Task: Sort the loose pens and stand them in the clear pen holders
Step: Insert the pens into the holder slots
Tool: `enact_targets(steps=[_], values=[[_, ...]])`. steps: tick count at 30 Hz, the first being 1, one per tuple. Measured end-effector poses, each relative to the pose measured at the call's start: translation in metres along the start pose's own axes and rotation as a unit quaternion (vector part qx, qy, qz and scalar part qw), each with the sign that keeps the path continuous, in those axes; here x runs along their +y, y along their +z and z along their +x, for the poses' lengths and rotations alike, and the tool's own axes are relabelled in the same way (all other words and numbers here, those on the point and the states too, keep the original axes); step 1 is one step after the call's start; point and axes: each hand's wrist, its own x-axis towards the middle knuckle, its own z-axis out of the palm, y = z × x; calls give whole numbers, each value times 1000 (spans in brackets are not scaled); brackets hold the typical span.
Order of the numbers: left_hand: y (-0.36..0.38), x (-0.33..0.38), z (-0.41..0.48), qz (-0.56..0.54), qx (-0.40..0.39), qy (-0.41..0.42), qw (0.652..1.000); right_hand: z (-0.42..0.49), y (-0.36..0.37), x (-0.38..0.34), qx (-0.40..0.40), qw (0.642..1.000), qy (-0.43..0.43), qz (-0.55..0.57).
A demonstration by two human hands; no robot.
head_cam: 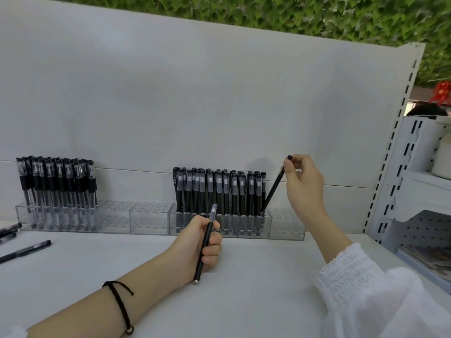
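a plain white back panel (195, 93) rises behind the white surface (256, 276). above its top edge runs a wall of green leaves (292, 13). a slotted white upright (400, 132) closes the panel's right side. beyond it stands a neighbouring white shelf unit (419, 152) with a perforated grey panel (424, 228) low down and a white container (443, 159) on a shelf. a blurred red object (443, 92) shows far right.

Left grip (202, 242) clenched, right grip (302, 184) pinching

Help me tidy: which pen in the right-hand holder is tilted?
The black pen at the row's right end, pinched by the right hand; the others stand upright.
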Motion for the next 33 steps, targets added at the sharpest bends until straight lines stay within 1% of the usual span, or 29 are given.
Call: enact_targets(steps=[4,6,8,10,12,13,16,18,20,22,23,24,27,28,30,33], values=[[1,0,-2,4,-1,-3,1000,1,-3,4,8,1000,13,-16],[2,1,-2,5,-1,-4,1000,0,-2,7,-2,999,23,-31],[3,1,-3,7,0,-6,1000,-3,1,11,-36,997,27,-55],[3,2,-4,13,2,-8,1000,-6,5,14,-97,992,30,-81],[4,2,-6,22,6,-4,1000,-8,8,15,-149,984,38,-88],[4,2,-6,29,7,0,1000,-8,8,15,-158,983,43,-84],[5,1,-7,55,9,18,998,-9,5,14,-145,982,40,-112],[7,1,-9,67,7,31,997,-11,4,11,-101,984,10,-144],[8,1,-10,80,6,46,996,-14,5,3,-48,990,-21,-128],[9,0,-10,95,7,66,993,-17,7,-7,-35,995,-29,-87],[9,0,-10,99,8,75,992,-19,8,-12,-53,996,-25,-68],[10,1,-10,100,7,83,991,-22,11,-17,-87,994,-17,-57],[11,1,-10,102,3,108,989,-35,20,-29,-239,969,20,-52],[11,1,-10,109,1,117,987,-38,23,-31,-278,959,32,-46],[12,-1,-9,134,-9,133,982,-43,28,-32,-321,944,73,-4],[11,-4,-5,205,-12,155,966,-45,29,-30,-342,921,169,82]])
